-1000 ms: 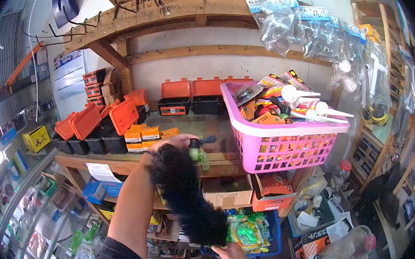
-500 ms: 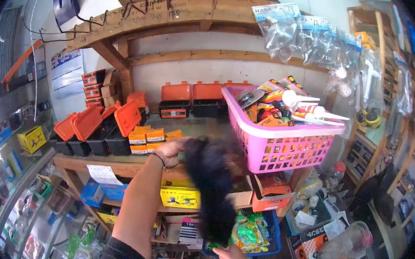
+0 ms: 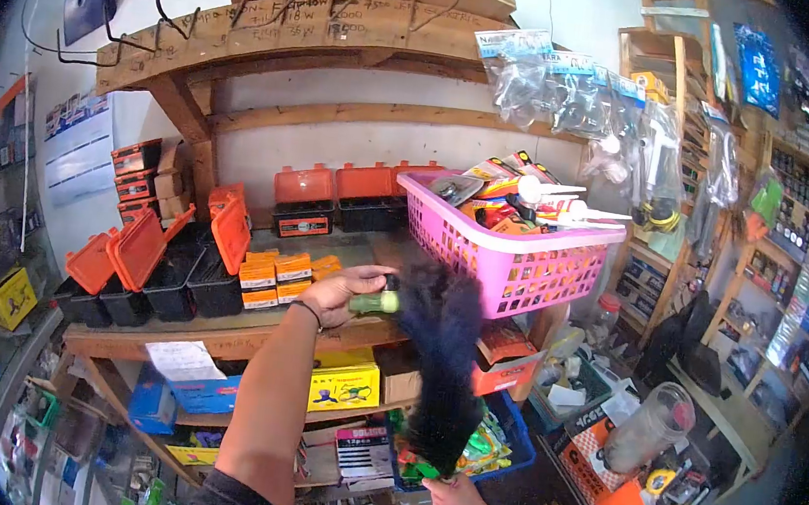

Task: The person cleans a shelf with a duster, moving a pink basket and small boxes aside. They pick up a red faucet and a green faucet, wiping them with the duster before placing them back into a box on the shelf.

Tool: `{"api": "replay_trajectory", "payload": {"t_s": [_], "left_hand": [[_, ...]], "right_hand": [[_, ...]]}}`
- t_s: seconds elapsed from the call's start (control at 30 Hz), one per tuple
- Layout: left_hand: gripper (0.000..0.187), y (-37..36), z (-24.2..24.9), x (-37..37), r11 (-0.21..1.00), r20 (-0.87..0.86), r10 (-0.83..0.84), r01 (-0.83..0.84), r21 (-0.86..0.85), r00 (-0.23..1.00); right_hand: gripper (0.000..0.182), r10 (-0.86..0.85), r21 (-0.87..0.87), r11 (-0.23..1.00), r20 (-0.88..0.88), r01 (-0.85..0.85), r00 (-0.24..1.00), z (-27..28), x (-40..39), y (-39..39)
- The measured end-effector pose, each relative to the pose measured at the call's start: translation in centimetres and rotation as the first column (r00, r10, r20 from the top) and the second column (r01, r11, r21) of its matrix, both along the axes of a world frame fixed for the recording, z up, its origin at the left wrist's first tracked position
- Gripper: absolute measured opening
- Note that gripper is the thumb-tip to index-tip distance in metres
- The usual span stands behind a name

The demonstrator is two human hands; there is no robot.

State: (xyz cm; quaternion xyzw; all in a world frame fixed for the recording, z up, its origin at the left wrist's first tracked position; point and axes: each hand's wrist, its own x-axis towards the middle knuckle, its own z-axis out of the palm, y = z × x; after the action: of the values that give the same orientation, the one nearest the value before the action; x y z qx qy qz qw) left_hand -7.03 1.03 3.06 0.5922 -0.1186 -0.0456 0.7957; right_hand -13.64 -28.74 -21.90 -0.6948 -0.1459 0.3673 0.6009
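Observation:
My right hand (image 3: pixel 455 498) is closed around the green and pink handle of a black fluffy duster (image 3: pixel 446 373). The duster stands upright, its blurred head in front of the shelf edge and below the pink basket (image 3: pixel 512 246). Over the shelf edge, my left hand (image 3: pixel 342 295) grips a small pale green object with a black end (image 3: pixel 376 301), like a little bottle. The duster head is right beside that object. Small orange boxes (image 3: pixel 276 274) are stacked just left of my left hand.
Black toolboxes with orange lids (image 3: pixel 168 278) line the shelf's left side. A yellow box (image 3: pixel 345 389) and a blue crate (image 3: pixel 515 438) of packets sit below. Plastic packs (image 3: pixel 537 85) hang at upper right. A clear jar (image 3: pixel 650 429) is at lower right.
The view has turned right. The duster has moved a little off my left hand, and the pale green object in that hand now shows. My right hand still grips the handle.

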Motion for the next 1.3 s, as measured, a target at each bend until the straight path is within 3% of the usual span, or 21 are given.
{"api": "replay_trajectory", "payload": {"t_s": [0.03,0.07,0.1,0.17,0.23,0.3,0.43,0.57,0.63,0.67,0.7,0.77,0.83,0.9,0.97,1.03,1.1,1.17,1.23,1.27,1.3], "left_hand": [[0.038,-0.1,0.1,0.0,1.0,-0.001,0.001,-0.001,-0.002,1.0],[0.041,-0.1,0.3,0.0,0.998,0.021,-0.012,0.011,0.067,1.0],[0.043,0.1,0.5,-0.1,0.99,0.045,-0.025,0.019,0.137,0.999],[0.043,0.5,0.5,-0.1,0.973,0.092,-0.034,0.012,0.23,0.995],[0.042,0.5,-0.2,0.1,0.99,0.118,-0.129,0.135,-0.048,0.985],[0.044,0.1,0.3,0.1,0.999,0.002,-0.051,0.051,0.011,0.999],[0.044,0.6,-0.1,-0.2,0.998,0.029,-0.036,0.035,0.048,0.999],[0.043,0.0,0.6,-0.7,0.999,-0.047,0.011,-0.009,0.05,0.999],[0.042,-0.2,0.6,-0.7,1.0,-0.031,0.016,-0.016,0.015,0.999],[0.042,0.1,0.3,-0.3,1.0,-0.013,-0.001,0.001,-0.008,1.0],[0.042,0.2,0.3,-0.2,1.0,-0.011,0.005,-0.005,-0.012,1.0],[0.042,0.2,0.2,-0.2,1.0,0.005,0.013,-0.013,0.023,1.0],[0.043,0.3,0.3,-0.3,1.0,-0.032,-0.001,0.002,0.019,0.999],[0.045,0.8,0.1,-0.2,0.999,-0.012,-0.02,0.021,0.034,1.0],[0.048,1.4,0.1,0.1,0.997,0.017,-0.07,0.07,0.036,0.997],[0.047,-0.1,0.6,-0.6,0.999,-0.009,0.026,-0.025,0.041,1.0],[0.046,0.2,0.1,-0.4,0.998,-0.009,0.031,-0.03,0.046,0.999],[0.045,0.6,0.2,0.5,0.998,-0.001,0.033,-0.033,0.048,0.999],[0.045,1.4,0.7,1.3,0.889,0.088,0.034,-0.07,0.452,0.996],[0.047,1.8,0.4,1.2,0.966,0.073,-0.062,0.042,0.255,0.995],[0.047,1.9,-0.2,1.1,0.967,0.061,-0.059,0.042,0.252,0.996]], "right_hand": [[0.041,0.017,0.141,0.99,-0.087,-0.005,0.996,-1.3,0.1,0.3],[0.047,0.045,-0.011,0.999,0.037,-0.045,0.998,-2.5,0.2,0.4],[0.047,0.054,-0.011,0.999,0.04,-0.053,0.998,-1.2,0.0,0.5],[0.042,0.076,-0.324,0.946,0.259,0.012,0.963,2.8,-0.8,0.4],[0.044,0.01,-0.279,0.959,0.195,0.046,0.981,1.6,-0.2,0.8],[0.05,-0.003,0.239,0.97,-0.138,0.036,0.99,-1.4,0.5,1.3],[0.05,0.035,-0.036,0.999,0.079,-0.032,0.996,-0.1,-0.4,0.9],[0.048,-0.103,0.114,0.988,-0.007,0.103,0.995,-2.1,0.4,1.5],[0.044,0.065,0.241,0.97,-0.096,-0.04,0.993,-2.7,0.2,1.9],[0.041,0.041,0.306,0.952,-0.137,0.003,0.99,-2.7,0.0,1.9],[0.041,0.046,0.302,0.953,-0.135,-0.003,0.99,-2.5,0.1,1.7],[0.035,-0.189,0.179,0.965,-0.045,0.194,0.981,-1.9,0.4,1.4],[0.038,-0.152,0.231,0.957,-0.129,0.179,0.98,-1.5,0.3,1.6],[0.046,0.021,0.043,0.999,0.077,-0.024,0.997,-1.3,-0.2,1.7],[0.046,-0.019,0.025,1.0,0.057,0.018,0.998,-1.0,0.1,1.8],[0.047,-0.079,-0.005,0.997,0.032,0.08,0.996,-0.7,0.3,2.3],[0.048,-0.075,0.115,0.99,-0.042,0.08,0.996,-0.5,-0.2,2.5],[0.049,0.044,-0.041,0.998,0.094,-0.04,0.995,-0.5,-0.4,2.4],[0.05,0.044,-0.175,0.984,0.173,-0.013,0.984,0.3,-0.1,2.1],[0.05,0.002,-0.122,0.992,0.174,0.019,0.985,0.4,0.1,1.9],[0.05,-0.037,-0.069,0.996,0.169,0.05,0.985,0.4,0.1,1.8]]}}
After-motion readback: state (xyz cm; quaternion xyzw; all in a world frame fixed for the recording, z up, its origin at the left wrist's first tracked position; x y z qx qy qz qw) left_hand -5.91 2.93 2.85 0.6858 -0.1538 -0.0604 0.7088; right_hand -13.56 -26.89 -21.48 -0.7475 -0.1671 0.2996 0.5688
